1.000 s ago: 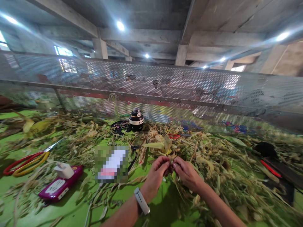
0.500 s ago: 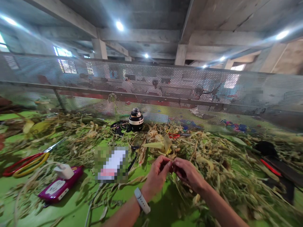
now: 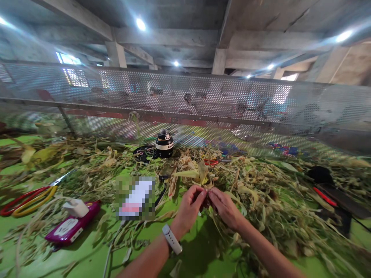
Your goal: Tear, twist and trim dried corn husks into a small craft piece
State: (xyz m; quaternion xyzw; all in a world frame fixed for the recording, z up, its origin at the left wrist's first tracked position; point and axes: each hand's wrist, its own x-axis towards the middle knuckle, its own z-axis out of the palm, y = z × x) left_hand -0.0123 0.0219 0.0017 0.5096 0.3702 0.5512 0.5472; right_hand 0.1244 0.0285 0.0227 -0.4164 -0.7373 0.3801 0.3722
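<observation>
My left hand [image 3: 189, 206], with a white watch [image 3: 172, 239] on its wrist, is closed in a pinch. Its thumb and fingertips meet those of my right hand [image 3: 224, 206], which is pinched closed too. Whatever sits between the fingertips is too small and covered to make out. Both hands hover over the green tabletop [image 3: 199, 247], among dried plant leaves and stems [image 3: 261, 197]. Just beyond the fingers lies a pale yellow-green husk-like leaf [image 3: 188, 174].
Red-and-yellow-handled scissors [image 3: 31, 199] and a purple power strip [image 3: 72, 224] with a white plug [image 3: 75, 208] lie left. A blurred-out phone [image 3: 137, 199] with a cable is nearer. A black jar [image 3: 164, 144] stands before the perforated metal screen [image 3: 179, 100]. A red-edged black object [image 3: 326, 197] lies right.
My right hand has turned and its fingertips have drawn closer against the left hand's. The whole view has shifted slightly. Surrounding objects keep their places on the table.
</observation>
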